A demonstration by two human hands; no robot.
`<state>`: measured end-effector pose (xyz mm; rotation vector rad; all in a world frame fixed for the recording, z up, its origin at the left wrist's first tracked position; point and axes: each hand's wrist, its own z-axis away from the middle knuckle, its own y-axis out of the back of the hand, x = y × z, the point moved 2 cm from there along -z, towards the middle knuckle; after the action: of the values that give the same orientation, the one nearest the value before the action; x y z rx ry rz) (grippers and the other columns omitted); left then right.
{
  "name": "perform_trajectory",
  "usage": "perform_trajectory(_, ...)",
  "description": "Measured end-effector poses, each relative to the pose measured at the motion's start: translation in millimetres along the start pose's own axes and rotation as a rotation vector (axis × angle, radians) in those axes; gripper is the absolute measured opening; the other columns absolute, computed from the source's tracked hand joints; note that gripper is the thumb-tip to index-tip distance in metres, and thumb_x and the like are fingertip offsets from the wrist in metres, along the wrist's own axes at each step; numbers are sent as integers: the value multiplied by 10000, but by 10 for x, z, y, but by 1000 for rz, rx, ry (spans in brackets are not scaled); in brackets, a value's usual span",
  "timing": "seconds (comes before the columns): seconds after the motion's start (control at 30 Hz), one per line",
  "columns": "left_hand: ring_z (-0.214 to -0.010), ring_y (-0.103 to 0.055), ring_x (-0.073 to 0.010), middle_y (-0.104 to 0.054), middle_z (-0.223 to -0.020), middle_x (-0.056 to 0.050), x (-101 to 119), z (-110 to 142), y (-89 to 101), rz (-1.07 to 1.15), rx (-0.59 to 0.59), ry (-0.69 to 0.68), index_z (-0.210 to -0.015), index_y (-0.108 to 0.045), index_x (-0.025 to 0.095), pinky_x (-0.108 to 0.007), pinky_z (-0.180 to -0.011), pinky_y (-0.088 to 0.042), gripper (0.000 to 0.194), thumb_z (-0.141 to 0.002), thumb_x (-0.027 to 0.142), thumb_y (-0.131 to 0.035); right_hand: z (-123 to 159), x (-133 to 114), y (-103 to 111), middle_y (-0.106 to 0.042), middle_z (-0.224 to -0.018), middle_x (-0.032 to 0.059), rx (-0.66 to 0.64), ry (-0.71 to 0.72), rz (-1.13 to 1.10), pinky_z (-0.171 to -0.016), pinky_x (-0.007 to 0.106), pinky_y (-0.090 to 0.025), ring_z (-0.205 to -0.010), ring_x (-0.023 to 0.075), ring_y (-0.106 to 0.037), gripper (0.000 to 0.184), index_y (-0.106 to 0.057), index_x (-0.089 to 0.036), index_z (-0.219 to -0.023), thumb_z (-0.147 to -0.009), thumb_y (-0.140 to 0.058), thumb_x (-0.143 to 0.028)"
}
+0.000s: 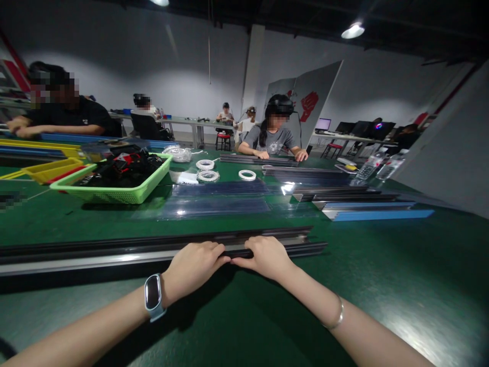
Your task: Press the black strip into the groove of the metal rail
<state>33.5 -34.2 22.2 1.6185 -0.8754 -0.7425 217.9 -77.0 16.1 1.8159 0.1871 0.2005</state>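
Note:
A long dark channel profile with a shiny, pale near side lies across the green table from the left edge to right of the middle. Around its near wall, my left hand is closed, thumb in front and fingers over the top. Close beside it, my right hand grips the same wall the same way, nearer the profile's right end. The two thumbs almost touch. The fingertips inside the channel are hidden.
Behind the profile lie clear plastic sheets and white tape rolls. A green basket stands left. More profiles and water bottles are at right. Across the table, a co-worker handles another profile.

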Motion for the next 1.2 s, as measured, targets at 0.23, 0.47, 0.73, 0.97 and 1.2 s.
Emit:
perform_trajectory(0.23,-713,-572,-197,-593,-774,-42,23,24,-93,-112,61,-49,-869,-508,173,-301,-609,-427,270,-952,351,-323,-11,-2,-12,-665,-737,47,-4,2,16,-590,268,-384,-699,194,-621,555,-623,-178,-717,-792,-404,-683)
perform_trajectory(0.47,-698,-569,-188,-586,-760,-38,30,32,-99,-124,100,-48,-864,-498,175,-292,-598,-414,266,-953,352,-320,-8,-2,-21,-667,-742,43,-3,-9,24,-588,271,-385,-699,198,-623,543,-623,-185,-719,-787,-413,-682)
perform_trajectory(0.73,-688,-566,-186,-579,-745,-34,35,22,-90,-132,115,-48,-858,-499,176,-288,-588,-406,269,-953,349,-316,-15,9,-36,-669,-734,42,3,8,24,-591,265,-381,-703,194,-624,534,-623,-183,-710,-786,-428,-675)
perform_trajectory(0.97,-696,-568,-182,-583,-749,-43,43,28,-76,-127,100,-37,-860,-513,170,-284,-598,-416,288,-956,344,-303,-21,0,-31,-668,-738,52,-12,1,32,-589,261,-385,-704,193,-624,559,-623,-175,-719,-779,-416,-691)
perform_trajectory(1.2,-731,-587,-192,-605,-774,-49,47,24,-71,-67,82,-14,-871,-531,173,-301,-636,-444,297,-953,348,-305,-14,-1,-23,-671,-782,50,-24,14,-7,-626,258,-394,-750,187,-620,537,-621,-185,-760,-795,-409,-677)
